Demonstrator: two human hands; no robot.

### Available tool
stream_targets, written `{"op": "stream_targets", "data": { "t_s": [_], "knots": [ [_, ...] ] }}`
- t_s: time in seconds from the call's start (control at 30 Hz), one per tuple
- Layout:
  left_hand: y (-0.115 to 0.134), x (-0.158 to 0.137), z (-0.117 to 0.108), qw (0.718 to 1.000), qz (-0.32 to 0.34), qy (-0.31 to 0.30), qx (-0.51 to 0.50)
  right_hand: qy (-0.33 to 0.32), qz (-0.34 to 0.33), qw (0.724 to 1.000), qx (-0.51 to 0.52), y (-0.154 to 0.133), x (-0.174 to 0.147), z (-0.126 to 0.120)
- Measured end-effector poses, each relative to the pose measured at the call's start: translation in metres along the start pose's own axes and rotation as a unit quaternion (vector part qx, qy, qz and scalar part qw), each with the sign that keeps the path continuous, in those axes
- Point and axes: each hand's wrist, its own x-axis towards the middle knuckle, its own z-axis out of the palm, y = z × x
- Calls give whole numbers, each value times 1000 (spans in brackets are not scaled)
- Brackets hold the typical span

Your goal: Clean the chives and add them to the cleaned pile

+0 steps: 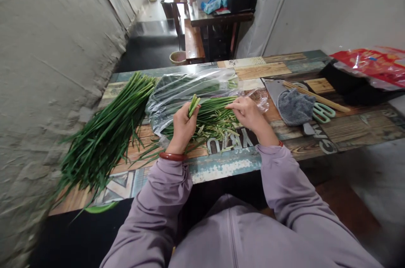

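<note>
My left hand (183, 124) is closed round a small bunch of garlic chives (193, 105), their pale cut ends poking up past the thumb. To its right, my right hand (248, 112) pinches at the stem ends of loose chives (215, 105) lying on the table. Pale trimmed scraps (218, 126) are scattered between the two hands. Just beyond, a clear plastic bag (190, 84) with more green chives inside lies flat. A large heap of long chives (110, 128) spreads over the table's left end, leaves hanging past the near edge.
The wood-patterned table (228, 169) runs across in front of me. At right lie a grey cloth (295, 106), green-handled scissors (323, 112), wooden sticks (316, 96) and a red plastic package (370, 63). Behind stand a bench (193, 40), a basket (178, 58) and another table (221, 18) with boxes.
</note>
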Motion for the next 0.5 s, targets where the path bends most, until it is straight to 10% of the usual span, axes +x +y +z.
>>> {"op": "stream_targets", "data": {
  "t_s": [0.27, 0.5],
  "knots": [
    [-2, 0, 1, 1000, -1, -4, 8, -111, -58, 990, 63, -5, 0, -7],
    [0, -1, 1, 1000, -1, -13, 9, 94, 89, 990, 53, 10, 2, -9]
  ]
}}
